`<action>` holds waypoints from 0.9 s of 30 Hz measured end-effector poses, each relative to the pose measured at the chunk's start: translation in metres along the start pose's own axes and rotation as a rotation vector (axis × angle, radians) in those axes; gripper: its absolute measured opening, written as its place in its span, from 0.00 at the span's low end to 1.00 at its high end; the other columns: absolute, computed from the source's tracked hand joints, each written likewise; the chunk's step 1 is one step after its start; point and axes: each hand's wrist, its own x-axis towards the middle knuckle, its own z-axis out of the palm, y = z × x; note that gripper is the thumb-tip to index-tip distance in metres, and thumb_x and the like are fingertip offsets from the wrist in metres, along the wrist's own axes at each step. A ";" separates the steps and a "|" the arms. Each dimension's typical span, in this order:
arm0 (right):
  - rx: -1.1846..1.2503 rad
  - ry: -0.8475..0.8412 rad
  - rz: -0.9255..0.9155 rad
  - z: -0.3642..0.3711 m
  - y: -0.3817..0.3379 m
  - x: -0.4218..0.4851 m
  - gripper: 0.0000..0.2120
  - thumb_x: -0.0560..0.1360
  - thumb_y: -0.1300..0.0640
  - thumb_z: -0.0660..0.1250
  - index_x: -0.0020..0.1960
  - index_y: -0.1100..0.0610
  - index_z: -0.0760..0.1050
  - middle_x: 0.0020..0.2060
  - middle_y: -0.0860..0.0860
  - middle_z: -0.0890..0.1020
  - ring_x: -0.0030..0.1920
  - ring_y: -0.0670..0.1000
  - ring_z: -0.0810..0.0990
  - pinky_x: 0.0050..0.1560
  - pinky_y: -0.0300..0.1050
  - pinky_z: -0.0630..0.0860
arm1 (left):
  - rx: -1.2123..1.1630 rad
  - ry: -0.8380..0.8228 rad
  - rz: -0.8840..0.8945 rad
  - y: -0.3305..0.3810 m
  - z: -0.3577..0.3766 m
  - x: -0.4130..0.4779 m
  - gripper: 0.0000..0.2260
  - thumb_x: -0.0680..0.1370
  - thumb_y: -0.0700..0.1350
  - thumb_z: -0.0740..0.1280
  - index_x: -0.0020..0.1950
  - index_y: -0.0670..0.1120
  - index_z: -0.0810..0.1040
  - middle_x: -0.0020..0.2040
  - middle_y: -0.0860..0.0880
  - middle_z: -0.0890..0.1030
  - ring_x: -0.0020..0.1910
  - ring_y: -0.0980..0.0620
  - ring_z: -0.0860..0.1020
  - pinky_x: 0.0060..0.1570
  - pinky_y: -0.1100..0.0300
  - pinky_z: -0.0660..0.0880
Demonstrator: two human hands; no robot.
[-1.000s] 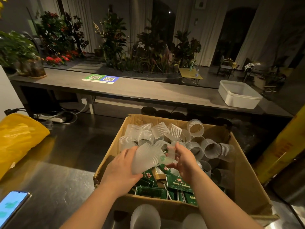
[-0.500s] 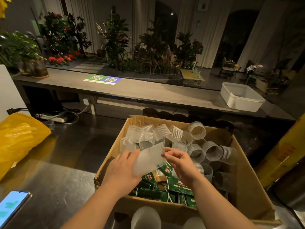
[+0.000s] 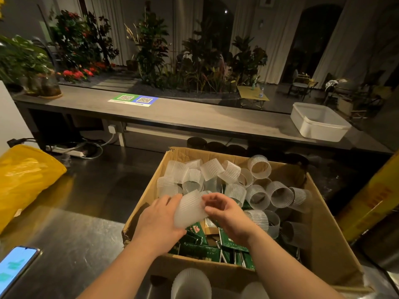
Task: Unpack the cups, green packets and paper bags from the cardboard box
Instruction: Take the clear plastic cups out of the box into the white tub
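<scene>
The room is dim, with soft warm light. A long grey counter (image 3: 194, 117) runs across it. A white tub (image 3: 319, 124) sits near the counter's right end, a sticker (image 3: 132, 99) with two codes lies near its middle, and potted plants (image 3: 43, 87) stand at its left end. Behind it grow tall plants (image 3: 194, 61) and red flowers (image 3: 75, 73). Pale curtains (image 3: 278, 39) hang at the back. Far off on the dark floor (image 3: 280, 92) stand a small yellow table (image 3: 252, 97) and a chair (image 3: 300, 83)
</scene>
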 end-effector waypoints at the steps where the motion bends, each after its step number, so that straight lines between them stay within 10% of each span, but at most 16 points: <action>1: 0.028 0.084 -0.014 -0.001 -0.002 0.001 0.10 0.79 0.63 0.69 0.60 0.60 0.78 0.57 0.58 0.81 0.58 0.57 0.79 0.63 0.52 0.76 | -0.001 0.013 -0.021 0.000 0.000 0.000 0.38 0.71 0.63 0.74 0.75 0.61 0.58 0.64 0.61 0.69 0.58 0.59 0.68 0.57 0.60 0.73; 5: -0.614 0.335 0.000 -0.010 -0.003 0.012 0.05 0.81 0.57 0.67 0.53 0.49 0.80 0.67 0.50 0.76 0.72 0.54 0.69 0.68 0.51 0.70 | -0.001 0.068 -0.107 0.000 -0.002 0.002 0.37 0.71 0.64 0.73 0.74 0.60 0.57 0.61 0.59 0.69 0.58 0.56 0.70 0.54 0.58 0.75; 8: -1.042 0.157 0.106 -0.010 0.011 0.021 0.11 0.80 0.54 0.67 0.60 0.46 0.82 0.80 0.45 0.58 0.81 0.54 0.48 0.80 0.61 0.48 | 0.009 0.060 -0.108 0.000 -0.002 0.003 0.36 0.71 0.64 0.73 0.72 0.61 0.57 0.61 0.59 0.69 0.58 0.56 0.71 0.52 0.59 0.76; 12: -1.180 0.015 0.155 -0.005 0.015 0.025 0.25 0.82 0.55 0.63 0.78 0.49 0.68 0.83 0.45 0.50 0.82 0.56 0.44 0.81 0.60 0.47 | -0.009 0.057 -0.103 0.001 -0.001 0.003 0.36 0.71 0.63 0.74 0.72 0.61 0.58 0.61 0.59 0.69 0.58 0.56 0.71 0.54 0.59 0.77; 16: -0.838 0.288 0.056 -0.006 0.006 0.019 0.24 0.82 0.59 0.64 0.78 0.53 0.67 0.77 0.48 0.68 0.76 0.51 0.67 0.74 0.49 0.66 | -0.009 0.058 -0.108 -0.001 -0.001 0.001 0.37 0.71 0.63 0.74 0.73 0.61 0.57 0.61 0.60 0.69 0.58 0.57 0.71 0.56 0.59 0.76; 20: -0.258 0.595 0.032 -0.014 -0.009 0.011 0.08 0.82 0.59 0.66 0.59 0.56 0.81 0.56 0.53 0.82 0.46 0.48 0.79 0.42 0.40 0.75 | -0.019 0.049 -0.065 -0.001 0.000 0.001 0.37 0.72 0.60 0.75 0.74 0.61 0.57 0.63 0.60 0.68 0.58 0.58 0.69 0.57 0.59 0.74; 27: -0.045 0.282 0.078 -0.009 -0.004 0.003 0.07 0.80 0.61 0.67 0.52 0.62 0.83 0.51 0.57 0.83 0.40 0.49 0.76 0.34 0.37 0.69 | -0.068 0.011 0.024 0.000 -0.001 -0.001 0.38 0.71 0.58 0.77 0.74 0.63 0.59 0.65 0.63 0.67 0.61 0.60 0.67 0.64 0.57 0.73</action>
